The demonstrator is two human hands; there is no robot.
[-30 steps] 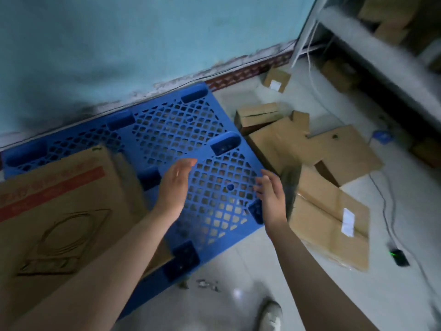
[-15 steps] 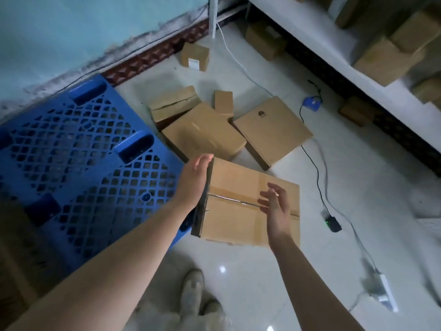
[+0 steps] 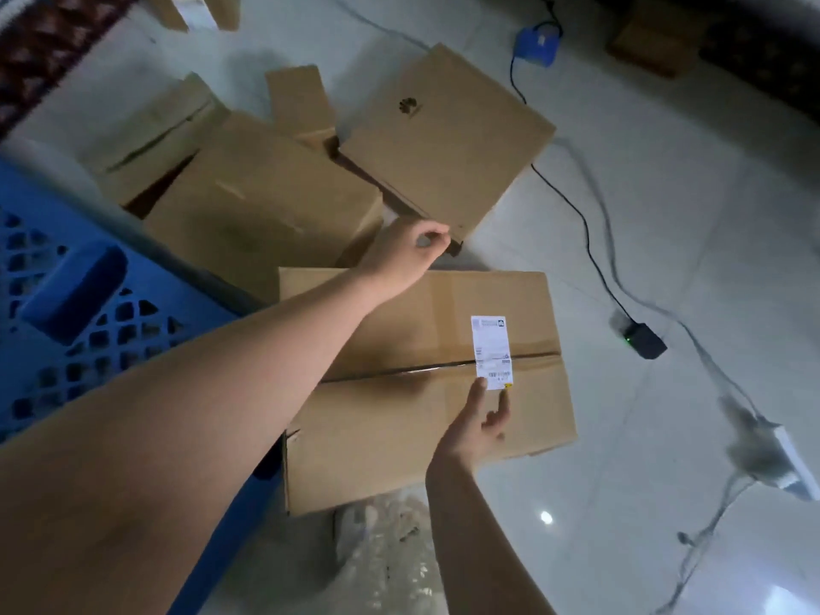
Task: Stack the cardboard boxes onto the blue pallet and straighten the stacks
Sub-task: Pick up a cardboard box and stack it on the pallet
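Pale tiled floor (image 3: 665, 215) bears cardboard boxes (image 3: 443, 139), blue pallet (image 3: 66, 304), cables (image 3: 590, 241)

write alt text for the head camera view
A person's left hand reaches over a large labelled cardboard box on the white floor while the right hand touches its top. More boxes lie behind, beside a blue pallet.

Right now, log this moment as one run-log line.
phase: reaching | left hand: over far edge of labelled brown cardboard box | right hand: on its top | blue plastic pallet: left
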